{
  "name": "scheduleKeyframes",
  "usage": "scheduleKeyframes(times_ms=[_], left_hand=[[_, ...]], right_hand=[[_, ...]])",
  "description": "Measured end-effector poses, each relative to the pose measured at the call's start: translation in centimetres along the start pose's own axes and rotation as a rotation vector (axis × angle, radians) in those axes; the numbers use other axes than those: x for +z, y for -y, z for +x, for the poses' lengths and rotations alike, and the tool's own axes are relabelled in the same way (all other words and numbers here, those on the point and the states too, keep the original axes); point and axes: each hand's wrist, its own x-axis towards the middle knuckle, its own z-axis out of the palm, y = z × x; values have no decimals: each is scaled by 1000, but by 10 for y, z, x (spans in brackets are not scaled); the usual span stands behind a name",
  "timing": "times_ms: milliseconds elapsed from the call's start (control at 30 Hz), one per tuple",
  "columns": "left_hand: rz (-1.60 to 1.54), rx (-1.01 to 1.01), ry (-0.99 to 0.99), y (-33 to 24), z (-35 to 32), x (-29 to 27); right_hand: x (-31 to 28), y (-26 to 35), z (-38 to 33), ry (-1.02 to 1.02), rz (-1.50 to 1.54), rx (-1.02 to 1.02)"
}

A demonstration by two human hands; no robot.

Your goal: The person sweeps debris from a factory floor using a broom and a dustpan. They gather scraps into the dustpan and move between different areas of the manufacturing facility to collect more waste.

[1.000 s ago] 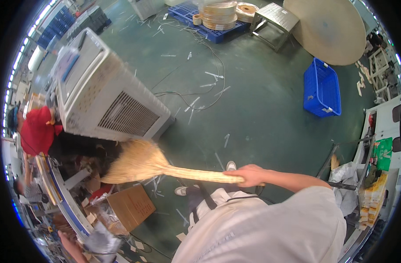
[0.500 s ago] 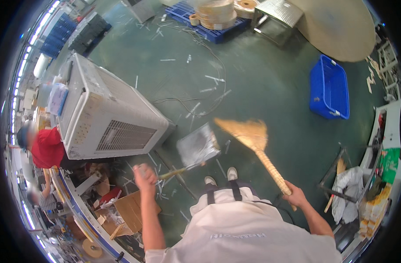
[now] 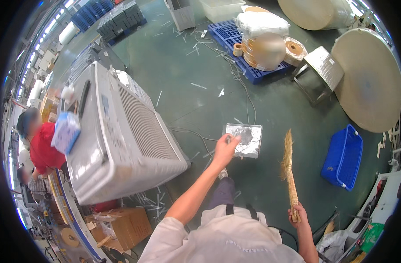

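Observation:
My left hand is closed, reaching out ahead of my body, and grips the handle of a silvery metal dustpan. The handle itself is mostly covered by the hand. Dark dirt or staining shows on the pan's surface. On the right, my right hand wraps round the lower end of a straw broom's bound handle. The broom points away from me with its bristles turned edge-on, apart from the dustpan. Whether the bristles touch the floor I cannot tell.
A large grey-white air cooler stands close on the left, with loose cables beyond it. Paper-like strips lie scattered on the green floor. A blue tub sits at right; a blue pallet with rolls and a metal stool are farther off. A person in red is at left.
My left hand has swung forward and right with the dustpan. The broom has turned from pointing left to pointing away. My view has shifted forward, with one leg stepping.

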Motion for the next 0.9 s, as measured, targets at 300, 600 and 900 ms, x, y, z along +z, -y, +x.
scheduleKeyframes(times_ms=[300,600,900], left_hand=[[168,-76,-5,-83,249,-52],[101,-131,-311,-111,430,-175],[-170,-24,-597,-202,697,-235]], right_hand=[[178,158,60,-21,-234,-129],[451,439,220,298,-696,-110],[780,655,298,505,-895,-88]])
